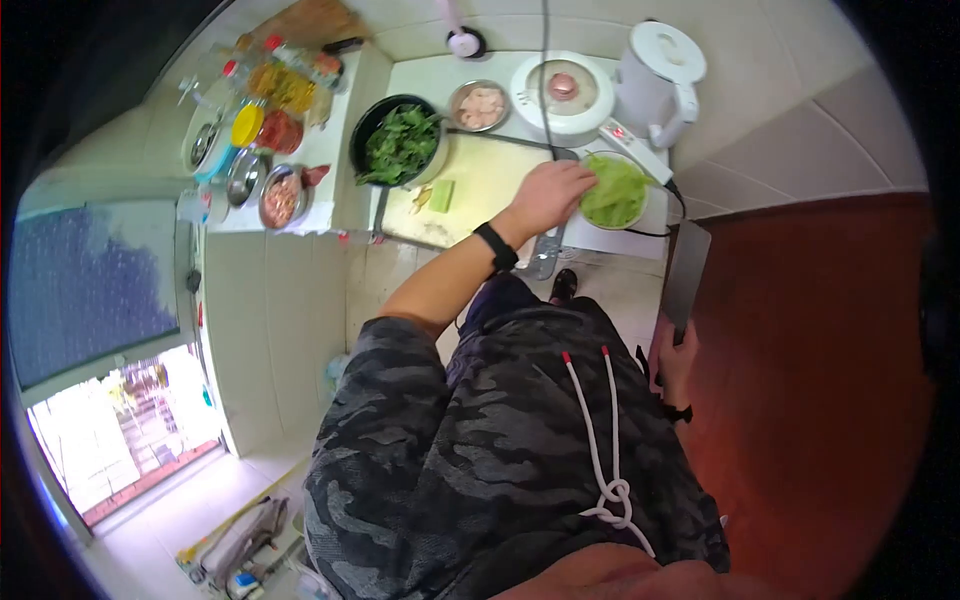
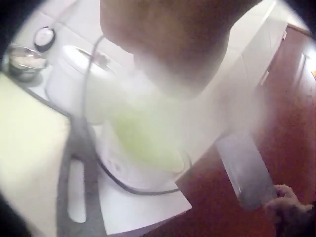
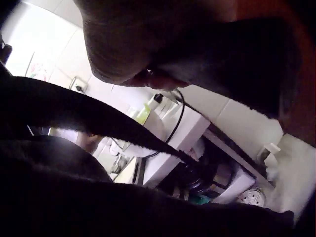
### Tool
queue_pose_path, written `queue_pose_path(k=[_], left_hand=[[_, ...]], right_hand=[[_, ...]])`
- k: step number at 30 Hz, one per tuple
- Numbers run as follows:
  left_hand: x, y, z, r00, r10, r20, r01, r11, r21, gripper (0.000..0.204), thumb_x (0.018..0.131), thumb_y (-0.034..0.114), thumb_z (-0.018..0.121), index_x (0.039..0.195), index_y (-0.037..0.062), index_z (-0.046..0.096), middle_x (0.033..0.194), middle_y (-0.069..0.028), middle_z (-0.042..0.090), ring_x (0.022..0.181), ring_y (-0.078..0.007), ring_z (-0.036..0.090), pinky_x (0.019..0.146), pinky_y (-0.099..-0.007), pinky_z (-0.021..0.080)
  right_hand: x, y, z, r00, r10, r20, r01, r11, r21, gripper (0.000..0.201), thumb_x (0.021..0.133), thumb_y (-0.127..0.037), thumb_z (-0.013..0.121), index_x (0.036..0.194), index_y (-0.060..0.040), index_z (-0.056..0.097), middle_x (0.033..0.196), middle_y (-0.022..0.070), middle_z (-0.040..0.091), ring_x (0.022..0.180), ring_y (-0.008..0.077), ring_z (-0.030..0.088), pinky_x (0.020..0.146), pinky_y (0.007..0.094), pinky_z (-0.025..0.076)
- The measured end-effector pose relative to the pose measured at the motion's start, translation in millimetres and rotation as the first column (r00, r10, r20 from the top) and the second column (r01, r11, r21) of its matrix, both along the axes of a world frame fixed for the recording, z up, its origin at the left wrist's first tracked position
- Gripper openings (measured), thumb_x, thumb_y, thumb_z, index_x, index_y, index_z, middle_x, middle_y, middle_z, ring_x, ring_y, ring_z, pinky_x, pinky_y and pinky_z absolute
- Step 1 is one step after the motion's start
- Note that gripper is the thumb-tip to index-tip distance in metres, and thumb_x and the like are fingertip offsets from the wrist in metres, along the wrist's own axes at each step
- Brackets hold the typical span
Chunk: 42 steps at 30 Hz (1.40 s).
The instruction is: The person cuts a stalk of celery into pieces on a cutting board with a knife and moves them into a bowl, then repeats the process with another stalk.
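Note:
My left hand (image 1: 548, 200) reaches over the right end of the cutting board (image 1: 490, 170), its fingertips at the edge of a bowl (image 1: 640, 213) heaped with thin light-green vegetable slices (image 1: 615, 190). The slices hide the fingertips, and the left wrist view is blurred there; I cannot tell whether the fingers pinch any. Low at my right side, my right hand (image 1: 680, 360) grips the handle of a cleaver (image 1: 687, 275), its broad blade pointing up and away from me. On the board lie a green vegetable chunk (image 1: 441, 196) and small beige pieces (image 1: 421, 200).
Behind the board stand a pot of leafy greens (image 1: 400, 145), a metal bowl of pale meat (image 1: 480, 106), a white lidded cooker (image 1: 562, 98) and a kettle (image 1: 660, 80). A power strip (image 1: 635, 148) with a black cable borders the bowl. Bottles (image 1: 282, 88) crowd the left ledge.

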<state>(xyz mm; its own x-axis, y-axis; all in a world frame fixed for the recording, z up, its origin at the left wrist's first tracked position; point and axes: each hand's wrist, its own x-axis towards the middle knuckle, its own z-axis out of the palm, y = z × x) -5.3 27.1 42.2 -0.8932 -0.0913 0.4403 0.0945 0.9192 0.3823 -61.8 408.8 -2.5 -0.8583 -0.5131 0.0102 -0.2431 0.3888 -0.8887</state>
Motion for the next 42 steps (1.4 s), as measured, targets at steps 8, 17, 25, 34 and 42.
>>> queue_pose_path(k=[8, 17, 25, 34, 42], left_hand=[[188, -74, -82, 0.535, 0.786, 0.311, -0.819, 0.573, -0.039, 0.028, 0.082, 0.017, 0.061, 0.109, 0.0071, 0.064, 0.104, -0.0118, 0.066, 0.100, -0.0316, 0.062, 0.083, -0.0428, 0.052], [159, -65, -123, 0.384, 0.652, 0.654, -0.923, 0.243, 0.299, 0.040, 0.079, 0.036, 0.068, 0.097, 0.0009, 0.064, 0.082, -0.0159, 0.069, 0.076, -0.0282, 0.068, 0.072, -0.0367, 0.054], [126, -55, -106, 0.450, 0.471, 0.759, -0.871, 0.046, 0.489, 0.040, 0.086, 0.042, 0.057, 0.074, 0.0034, 0.060, 0.059, -0.0092, 0.066, 0.060, -0.0230, 0.068, 0.063, -0.0353, 0.053], [117, -62, -113, 0.338, 0.501, 0.797, -0.935, 0.078, 0.347, 0.045, 0.086, 0.043, 0.057, 0.065, 0.0034, 0.063, 0.059, -0.0101, 0.067, 0.066, -0.0267, 0.069, 0.069, -0.0373, 0.054], [113, -54, -113, 0.385, 0.501, 0.775, -0.885, -0.038, 0.464, 0.043, 0.089, 0.038, 0.060, 0.066, 0.0011, 0.063, 0.054, -0.0096, 0.064, 0.051, -0.0196, 0.065, 0.055, -0.0317, 0.052]], right_hand=[[-8, -129, 44, 0.908, 0.410, 0.089, -0.419, 0.899, 0.127, 0.030, 0.092, -0.012, 0.056, 0.119, 0.0002, 0.057, 0.073, 0.0183, 0.058, 0.060, 0.0267, 0.059, 0.056, 0.0349, 0.045], [33, -246, -11, 0.754, 0.650, 0.098, -0.654, 0.730, 0.197, 0.044, 0.093, -0.012, 0.051, 0.137, -0.0105, 0.048, 0.084, 0.0206, 0.064, 0.078, 0.0378, 0.064, 0.067, 0.0428, 0.049], [48, -283, -9, 0.736, 0.677, 0.012, -0.616, 0.662, 0.428, 0.034, 0.095, -0.020, 0.050, 0.129, -0.0112, 0.050, 0.098, 0.0218, 0.066, 0.084, 0.0429, 0.063, 0.070, 0.0509, 0.049], [53, -290, 6, 0.626, 0.773, -0.102, -0.612, 0.568, 0.550, 0.017, 0.097, -0.022, 0.044, 0.102, -0.0057, 0.048, 0.078, 0.0186, 0.063, 0.072, 0.0398, 0.064, 0.060, 0.0510, 0.050], [50, -303, -10, 0.617, 0.787, -0.015, -0.629, 0.505, 0.592, 0.014, 0.093, -0.016, 0.045, 0.099, -0.0034, 0.049, 0.073, 0.0173, 0.064, 0.066, 0.0392, 0.064, 0.059, 0.0513, 0.051]])
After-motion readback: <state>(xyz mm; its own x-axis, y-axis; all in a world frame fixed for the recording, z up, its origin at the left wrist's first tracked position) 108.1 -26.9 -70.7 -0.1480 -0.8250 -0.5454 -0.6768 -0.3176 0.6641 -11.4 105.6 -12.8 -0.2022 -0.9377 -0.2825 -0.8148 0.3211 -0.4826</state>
